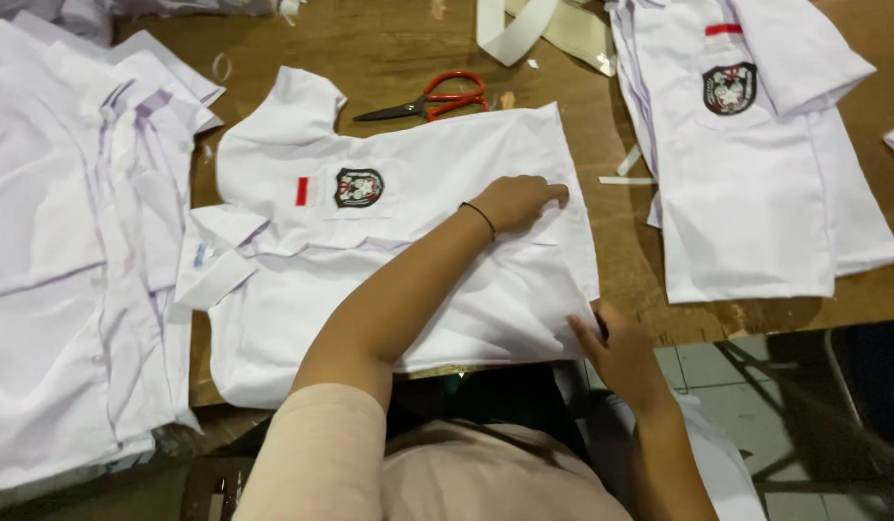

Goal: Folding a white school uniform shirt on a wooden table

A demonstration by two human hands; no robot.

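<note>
The white shirt [398,260] lies flat on the wooden worktop [389,48], collar toward the left, its chest badge and small red-and-white patch facing up, and its hem reaching the near edge on the right. The left hand [519,201] rests palm-down on the cloth near the hem, fingers together and pressing. The right hand [611,352] is at the shirt's near-right corner, where that corner overhangs the worktop edge; its fingers seem to pinch the fabric there, though the grip is partly hidden. The likely trouble is that a pull at that corner drags the shirt off the edge or wrinkles it under the pressing palm. Red-handled scissors [429,99] lie just beyond the shirt, blades pointing left, close enough to snag the cloth if it slides. A stack of white shirts [70,241] sits to the left, another folded shirt [746,164] to the right.
</note>
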